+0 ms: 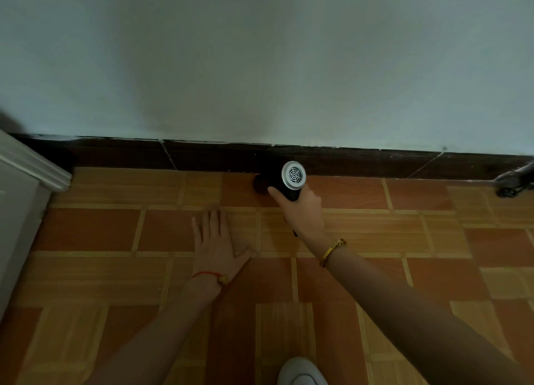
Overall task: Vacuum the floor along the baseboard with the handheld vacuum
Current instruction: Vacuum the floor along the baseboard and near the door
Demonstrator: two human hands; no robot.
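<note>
The handheld vacuum [284, 182] sits low at the foot of the wall, about midway along the visible run of dark baseboard [219, 156], its black body pointing left so that the nozzle end touches or nearly touches the floor [95, 228] right where tile meets skirting; its round silver grille faces up toward the camera. Whether it is running cannot be told.

Reading left to right: a white cabinet or door frame [26, 176] closes off the corner, and the strip of floor between it and the nozzle looks like the stretch yet to be covered if the sweep is heading that way. No dust or crumbs show on the tiles on either side, so how much is already clean is a guess; I would judge the job mid-pass, with roughly half of the visible edge on each side of the tool.

The left hand [215, 240] lies flat and fully spread on the tiles, holding nothing, apparently propping the person up. The right hand [300, 204] is wrapped tight around the vacuum's handle, forefinger stretched along the body.

Further right, a grey object with small dark wheels [514, 182] rests against the baseboard at the frame's edge, and it would block a pass in that direction. A white shoe tip [300, 371] shows at the bottom.
</note>
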